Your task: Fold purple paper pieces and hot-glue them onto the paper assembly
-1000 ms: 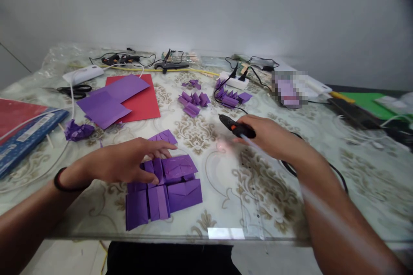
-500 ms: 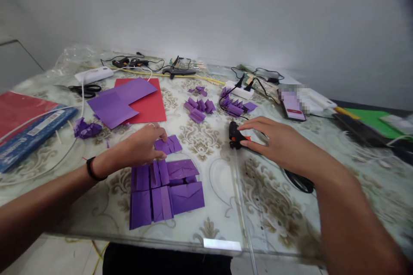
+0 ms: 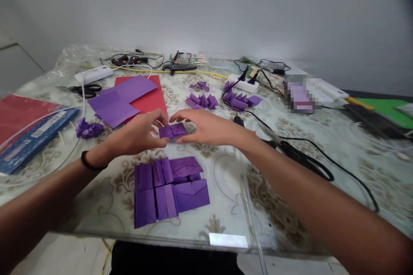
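Observation:
A small folded purple paper piece (image 3: 173,131) is between my two hands, just above the patterned table. My left hand (image 3: 142,132) pinches its left end, thumb at the near edge. At the right end, the fingers and thumb of my right hand (image 3: 209,128) close around the paper. Nearer to me lies a flat block of joined purple folded paper (image 3: 171,191). A black hot glue gun (image 3: 238,121) rests on the table behind my right wrist, mostly hidden by the forearm.
Purple sheets (image 3: 112,105) overlap a red sheet (image 3: 156,90) at the left. Beyond are folded purple pieces (image 3: 203,101) and a white power strip (image 3: 241,83). Black-handled scissors (image 3: 303,156) and a cable lie at right. Crumpled purple paper (image 3: 88,128) sits at left.
My right hand has left the glue gun and moved left to the small folded paper. My left hand has shifted slightly right and the paper now sits between both hands.

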`<state>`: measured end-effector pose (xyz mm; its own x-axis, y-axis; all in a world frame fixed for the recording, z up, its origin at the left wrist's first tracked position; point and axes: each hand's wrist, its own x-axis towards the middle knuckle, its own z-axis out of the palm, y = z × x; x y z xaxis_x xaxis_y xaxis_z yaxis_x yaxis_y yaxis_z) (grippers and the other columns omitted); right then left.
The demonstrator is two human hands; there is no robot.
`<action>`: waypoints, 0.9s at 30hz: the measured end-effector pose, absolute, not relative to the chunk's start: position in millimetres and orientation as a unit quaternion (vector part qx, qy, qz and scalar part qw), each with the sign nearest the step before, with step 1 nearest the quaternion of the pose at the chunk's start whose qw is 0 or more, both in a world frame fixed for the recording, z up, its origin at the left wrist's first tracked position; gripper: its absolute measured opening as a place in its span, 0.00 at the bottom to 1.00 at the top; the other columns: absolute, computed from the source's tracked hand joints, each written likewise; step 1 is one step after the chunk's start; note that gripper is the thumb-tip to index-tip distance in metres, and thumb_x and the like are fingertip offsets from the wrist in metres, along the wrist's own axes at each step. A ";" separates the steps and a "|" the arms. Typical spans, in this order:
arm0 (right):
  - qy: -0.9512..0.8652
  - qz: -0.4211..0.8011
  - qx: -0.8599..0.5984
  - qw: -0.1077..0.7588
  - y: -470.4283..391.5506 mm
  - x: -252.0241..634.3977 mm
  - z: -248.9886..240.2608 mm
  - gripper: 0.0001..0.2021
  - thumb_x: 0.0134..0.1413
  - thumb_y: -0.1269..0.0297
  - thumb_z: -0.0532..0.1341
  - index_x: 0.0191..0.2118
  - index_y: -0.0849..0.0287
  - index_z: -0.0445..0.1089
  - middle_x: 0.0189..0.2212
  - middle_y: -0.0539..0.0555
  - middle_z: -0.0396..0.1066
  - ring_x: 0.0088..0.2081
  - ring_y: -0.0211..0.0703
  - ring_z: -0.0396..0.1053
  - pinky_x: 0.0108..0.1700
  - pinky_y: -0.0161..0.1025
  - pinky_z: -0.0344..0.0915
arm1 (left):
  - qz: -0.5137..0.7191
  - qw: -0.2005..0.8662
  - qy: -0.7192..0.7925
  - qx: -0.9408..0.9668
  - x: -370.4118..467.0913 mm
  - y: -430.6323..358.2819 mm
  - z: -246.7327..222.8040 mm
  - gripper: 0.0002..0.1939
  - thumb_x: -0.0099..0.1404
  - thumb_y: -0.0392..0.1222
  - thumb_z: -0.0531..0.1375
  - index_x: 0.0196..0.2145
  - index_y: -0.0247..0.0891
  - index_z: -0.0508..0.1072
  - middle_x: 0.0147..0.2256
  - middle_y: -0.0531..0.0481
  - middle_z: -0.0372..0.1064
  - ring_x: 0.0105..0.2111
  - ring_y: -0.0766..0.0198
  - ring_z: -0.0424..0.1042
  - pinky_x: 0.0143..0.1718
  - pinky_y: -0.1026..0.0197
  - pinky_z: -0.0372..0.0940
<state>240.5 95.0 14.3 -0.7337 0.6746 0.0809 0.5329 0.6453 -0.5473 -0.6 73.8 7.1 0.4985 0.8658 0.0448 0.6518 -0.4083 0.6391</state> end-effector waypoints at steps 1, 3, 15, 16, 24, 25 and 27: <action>-0.892 0.263 -0.337 0.145 94.8 240.4 16.3 0.24 0.57 0.62 0.74 0.57 0.59 0.74 0.56 0.61 0.78 0.56 0.55 0.76 0.59 0.49 0.69 | 0.196 0.289 0.464 0.814 -1.7 71.9 10.4 0.19 0.58 0.46 0.67 0.45 0.39 0.70 0.42 0.46 0.78 0.40 0.54 0.79 0.41 0.54 0.72; -0.886 0.277 -0.336 0.163 90.8 243.3 21.4 0.21 0.58 0.61 0.74 0.55 0.59 0.76 0.53 0.59 0.80 0.52 0.53 0.77 0.56 0.48 0.70 | 0.213 0.290 0.458 0.813 -2.5 66.0 17.6 0.18 0.59 0.47 0.67 0.45 0.39 0.71 0.42 0.46 0.77 0.40 0.54 0.79 0.41 0.55 0.72; -0.878 0.246 -0.344 0.225 54.0 266.2 35.4 0.18 0.59 0.55 0.73 0.52 0.55 0.80 0.51 0.56 0.82 0.50 0.53 0.79 0.54 0.48 0.72 | 0.255 0.244 0.364 0.862 4.6 40.3 26.5 0.17 0.66 0.45 0.68 0.49 0.39 0.72 0.49 0.47 0.77 0.45 0.56 0.77 0.51 0.53 0.73; -0.877 0.241 -0.349 0.227 51.9 269.5 33.9 0.18 0.59 0.55 0.73 0.52 0.56 0.80 0.51 0.56 0.82 0.50 0.54 0.79 0.55 0.49 0.72 | 0.240 0.226 0.364 0.871 1.8 37.8 25.2 0.19 0.66 0.47 0.69 0.51 0.40 0.72 0.51 0.46 0.77 0.47 0.55 0.77 0.51 0.52 0.72; -0.853 0.291 -0.362 0.237 31.2 293.8 13.1 0.17 0.59 0.54 0.73 0.51 0.52 0.80 0.55 0.56 0.80 0.58 0.55 0.75 0.64 0.54 0.68 | 0.087 0.239 0.387 0.886 -11.3 18.4 5.1 0.18 0.67 0.40 0.71 0.52 0.37 0.75 0.49 0.44 0.74 0.49 0.51 0.76 0.53 0.51 0.70; -0.855 0.300 -0.353 0.234 29.9 293.5 9.6 0.17 0.59 0.54 0.74 0.51 0.52 0.79 0.54 0.56 0.80 0.58 0.54 0.75 0.63 0.54 0.67 | 0.081 0.247 0.387 0.885 -10.9 18.3 2.1 0.17 0.66 0.39 0.70 0.52 0.37 0.75 0.49 0.43 0.74 0.50 0.51 0.76 0.53 0.50 0.69; -0.858 0.316 -0.334 0.229 28.7 291.5 2.6 0.17 0.59 0.55 0.74 0.51 0.53 0.79 0.53 0.56 0.80 0.57 0.53 0.74 0.63 0.54 0.67 | 0.081 0.261 0.379 0.884 -10.0 19.1 -2.7 0.16 0.66 0.37 0.70 0.51 0.36 0.76 0.49 0.43 0.74 0.50 0.51 0.75 0.54 0.50 0.69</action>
<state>291.5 28.7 2.6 -0.6723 0.7178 0.1809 0.4289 0.5769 -0.6952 -10.0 19.1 -2.7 0.6995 0.7126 -0.0541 0.6273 -0.5761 0.5240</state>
